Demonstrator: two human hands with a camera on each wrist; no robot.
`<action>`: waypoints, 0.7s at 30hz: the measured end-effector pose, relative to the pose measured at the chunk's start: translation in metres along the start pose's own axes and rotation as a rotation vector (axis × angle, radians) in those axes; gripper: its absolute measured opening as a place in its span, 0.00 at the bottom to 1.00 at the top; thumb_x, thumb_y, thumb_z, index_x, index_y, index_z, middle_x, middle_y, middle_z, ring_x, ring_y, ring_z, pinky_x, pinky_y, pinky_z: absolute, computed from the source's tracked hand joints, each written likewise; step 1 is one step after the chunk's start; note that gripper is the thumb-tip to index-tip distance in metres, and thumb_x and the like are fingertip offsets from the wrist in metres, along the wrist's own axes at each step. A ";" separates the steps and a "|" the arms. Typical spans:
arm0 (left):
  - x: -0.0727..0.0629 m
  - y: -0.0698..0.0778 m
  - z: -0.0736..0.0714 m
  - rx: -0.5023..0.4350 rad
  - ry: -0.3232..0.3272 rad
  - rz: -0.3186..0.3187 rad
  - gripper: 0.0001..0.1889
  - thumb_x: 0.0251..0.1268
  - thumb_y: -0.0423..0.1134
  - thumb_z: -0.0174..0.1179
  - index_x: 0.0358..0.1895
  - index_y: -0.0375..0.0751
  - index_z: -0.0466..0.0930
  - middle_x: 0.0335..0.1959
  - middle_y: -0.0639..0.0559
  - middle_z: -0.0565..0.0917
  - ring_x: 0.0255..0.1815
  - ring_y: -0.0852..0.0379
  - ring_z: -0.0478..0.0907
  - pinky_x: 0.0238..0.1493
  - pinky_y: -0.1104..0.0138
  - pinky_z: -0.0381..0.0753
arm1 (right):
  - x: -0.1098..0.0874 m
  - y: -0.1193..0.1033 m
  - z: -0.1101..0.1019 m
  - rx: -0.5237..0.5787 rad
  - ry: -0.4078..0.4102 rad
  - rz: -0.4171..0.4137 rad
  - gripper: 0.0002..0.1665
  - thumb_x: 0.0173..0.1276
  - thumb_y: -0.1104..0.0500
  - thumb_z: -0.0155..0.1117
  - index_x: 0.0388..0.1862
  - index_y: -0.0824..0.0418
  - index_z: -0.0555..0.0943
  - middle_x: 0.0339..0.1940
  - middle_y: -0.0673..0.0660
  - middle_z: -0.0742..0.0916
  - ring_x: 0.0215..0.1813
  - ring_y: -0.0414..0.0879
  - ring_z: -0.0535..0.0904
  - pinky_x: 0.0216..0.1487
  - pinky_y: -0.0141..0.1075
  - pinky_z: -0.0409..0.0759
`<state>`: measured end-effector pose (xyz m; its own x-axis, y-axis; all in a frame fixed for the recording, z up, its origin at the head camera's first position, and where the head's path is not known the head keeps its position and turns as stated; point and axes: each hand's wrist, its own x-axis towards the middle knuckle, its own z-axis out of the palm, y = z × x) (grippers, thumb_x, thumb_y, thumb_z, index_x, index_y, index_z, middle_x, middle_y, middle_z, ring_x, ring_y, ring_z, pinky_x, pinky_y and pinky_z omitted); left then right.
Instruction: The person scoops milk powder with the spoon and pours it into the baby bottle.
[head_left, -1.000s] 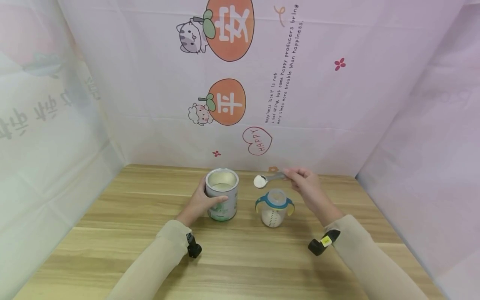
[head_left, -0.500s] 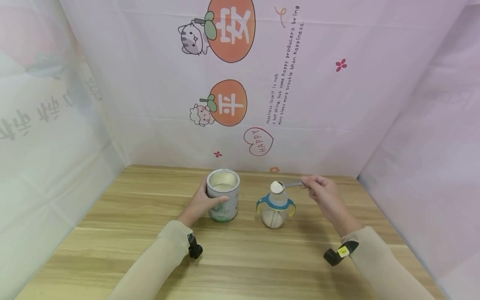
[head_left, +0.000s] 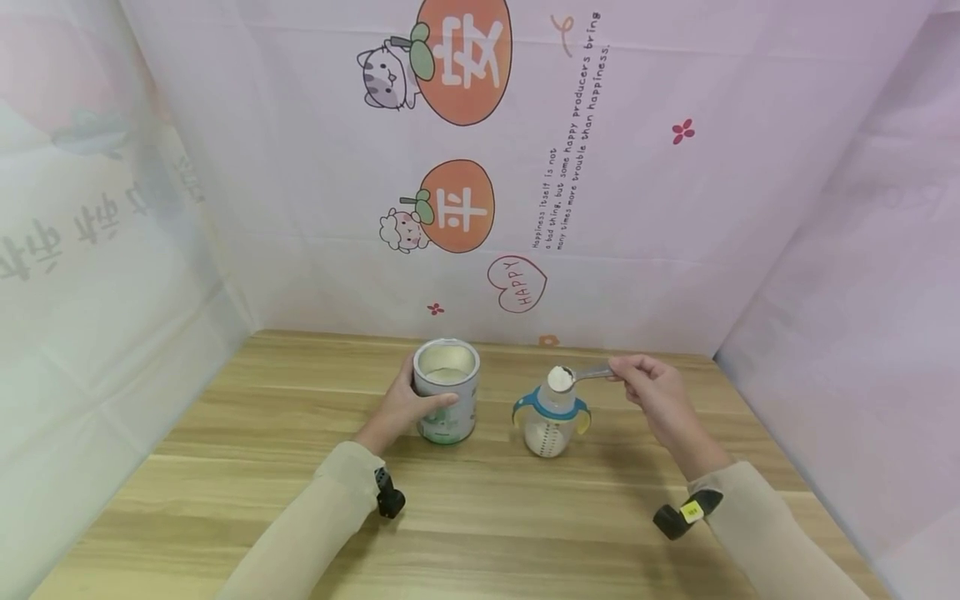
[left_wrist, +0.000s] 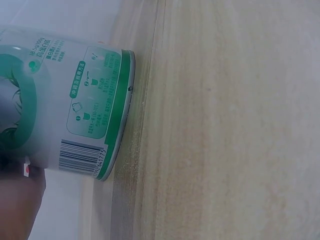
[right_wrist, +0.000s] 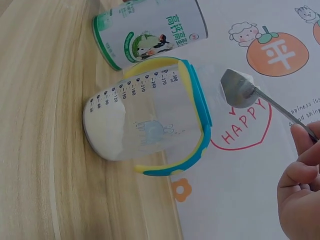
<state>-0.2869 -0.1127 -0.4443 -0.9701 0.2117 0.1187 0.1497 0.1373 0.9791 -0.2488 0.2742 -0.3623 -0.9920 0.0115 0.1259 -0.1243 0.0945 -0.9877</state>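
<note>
My left hand (head_left: pixel 408 406) grips an open milk powder can (head_left: pixel 447 408) from its left side, thumb across the front. Pale powder shows inside the can, and its green base band (left_wrist: pixel 116 115) stands on the wood in the left wrist view. The right hand (head_left: pixel 654 392) pinches the handle end of a metal spoon (right_wrist: pixel 241 91). White powder (head_left: pixel 560 379) is heaped in the spoon's bowl, which hangs right over the mouth of a baby bottle (head_left: pixel 546 433). The bottle stands upright, with a blue and yellow two-handled collar (right_wrist: pixel 200 100) and white powder in its lower part.
A wooden table (head_left: pixel 465 533) carries the can and the bottle side by side, a small gap between them. Behind it hangs a white printed cloth (head_left: pixel 322 250), and more cloth closes off both sides. A small black camera sits on each wrist.
My right hand has moved right and a little nearer, bringing the powder-filled spoon from behind the bottle to over its mouth. The left hand and the can have stayed in place.
</note>
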 end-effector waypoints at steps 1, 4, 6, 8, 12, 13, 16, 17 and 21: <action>0.000 0.000 0.000 0.001 0.001 -0.001 0.54 0.50 0.55 0.78 0.77 0.62 0.51 0.70 0.46 0.67 0.71 0.44 0.64 0.70 0.41 0.61 | 0.000 0.000 0.000 -0.026 0.009 -0.012 0.17 0.72 0.51 0.67 0.43 0.66 0.82 0.31 0.45 0.87 0.26 0.36 0.68 0.30 0.27 0.70; 0.001 0.001 0.000 0.006 0.006 -0.007 0.54 0.49 0.56 0.78 0.77 0.62 0.51 0.70 0.46 0.67 0.71 0.44 0.64 0.70 0.41 0.61 | -0.002 0.001 0.001 -0.095 0.031 -0.043 0.16 0.72 0.50 0.66 0.43 0.63 0.82 0.30 0.45 0.87 0.26 0.36 0.68 0.31 0.27 0.71; 0.001 0.002 0.001 0.007 0.007 -0.004 0.54 0.49 0.56 0.78 0.77 0.61 0.51 0.70 0.46 0.67 0.71 0.44 0.64 0.70 0.40 0.61 | -0.004 0.000 0.001 -0.136 0.042 -0.056 0.16 0.72 0.49 0.66 0.42 0.62 0.82 0.30 0.44 0.86 0.26 0.36 0.68 0.31 0.28 0.72; 0.001 0.002 0.001 0.007 0.007 -0.003 0.54 0.49 0.55 0.78 0.77 0.60 0.52 0.70 0.46 0.68 0.71 0.44 0.64 0.70 0.41 0.61 | -0.005 0.000 0.001 -0.161 0.052 -0.058 0.17 0.72 0.48 0.67 0.43 0.62 0.82 0.30 0.44 0.86 0.27 0.36 0.68 0.32 0.28 0.72; 0.001 0.001 0.001 0.008 0.008 -0.006 0.55 0.48 0.56 0.79 0.77 0.61 0.52 0.69 0.48 0.68 0.71 0.44 0.64 0.70 0.41 0.60 | -0.007 0.000 0.001 -0.216 0.064 -0.063 0.21 0.71 0.45 0.67 0.45 0.64 0.82 0.32 0.44 0.87 0.28 0.36 0.70 0.33 0.29 0.74; 0.001 0.001 0.001 0.008 0.007 -0.005 0.55 0.48 0.56 0.79 0.77 0.61 0.52 0.69 0.48 0.68 0.71 0.44 0.64 0.70 0.41 0.60 | -0.008 -0.001 0.002 -0.230 0.066 -0.066 0.23 0.71 0.45 0.67 0.46 0.64 0.82 0.32 0.44 0.87 0.28 0.37 0.70 0.33 0.29 0.73; 0.002 0.000 0.000 0.007 0.005 -0.002 0.55 0.48 0.56 0.79 0.77 0.61 0.51 0.70 0.48 0.68 0.71 0.44 0.64 0.70 0.40 0.60 | -0.009 -0.001 0.002 -0.269 0.072 -0.083 0.25 0.70 0.43 0.67 0.47 0.65 0.82 0.33 0.44 0.87 0.29 0.38 0.70 0.31 0.30 0.72; 0.001 0.000 0.000 0.007 0.005 -0.001 0.55 0.48 0.56 0.79 0.77 0.61 0.51 0.70 0.48 0.68 0.71 0.45 0.64 0.70 0.40 0.60 | -0.009 -0.001 0.003 -0.284 0.074 -0.093 0.25 0.71 0.43 0.67 0.47 0.66 0.82 0.34 0.44 0.88 0.30 0.38 0.71 0.31 0.30 0.71; 0.001 0.000 0.000 0.005 0.002 0.002 0.54 0.50 0.55 0.78 0.77 0.62 0.51 0.70 0.48 0.68 0.71 0.45 0.64 0.70 0.40 0.60 | -0.009 0.001 0.005 -0.335 0.083 -0.144 0.24 0.72 0.46 0.66 0.47 0.67 0.82 0.35 0.47 0.88 0.32 0.40 0.73 0.30 0.31 0.70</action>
<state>-0.2873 -0.1127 -0.4438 -0.9702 0.2097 0.1215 0.1532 0.1419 0.9780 -0.2400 0.2690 -0.3650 -0.9578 0.0540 0.2822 -0.2344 0.4211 -0.8762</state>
